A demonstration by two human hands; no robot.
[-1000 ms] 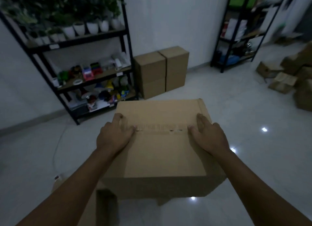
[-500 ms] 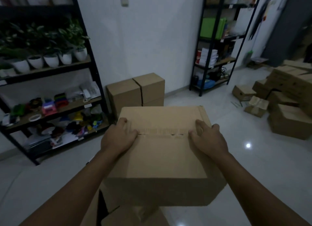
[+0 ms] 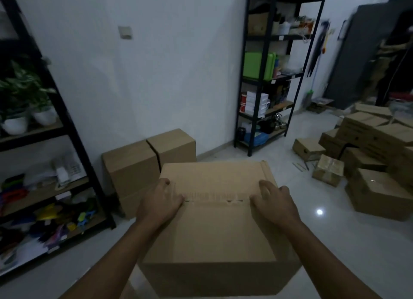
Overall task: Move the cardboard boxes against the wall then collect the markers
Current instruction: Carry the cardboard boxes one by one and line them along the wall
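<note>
**Op:** Box (image 3: 214, 227) in front of me, off the floor (image 3: 312, 242) as far as I can tell; its underside is hidden. Top flaps closed, torn tape seam across the middle.

**Log:** Hands?

**Op:** Left hand (image 3: 159, 203) on the left end of the seam, fingers bent over the box's left top edge, gripping it. Right hand (image 3: 273, 203) on the right end of the seam, fingers bent over the right top edge, gripping likewise. Both hands clamped on the box, one per side.

**Log:** Wall side?

**Op:** Two boxes (image 3: 147, 164) stand side by side on the floor, backs at the wall (image 3: 156, 63), just beyond the far edge of my box. Left rack (image 3: 73, 142) is just beside them, with potted plants (image 3: 20, 110) on an upper shelf and bright small items on the lower ones; too dim to tell whether any are markers.

**Log:** Right side?

**Op:** Right rack (image 3: 268, 79) against the wall, a green case (image 3: 259, 66) on its middle shelf. Box pile (image 3: 368, 153) on the floor at the room's right edge, well apart from mine.
</note>
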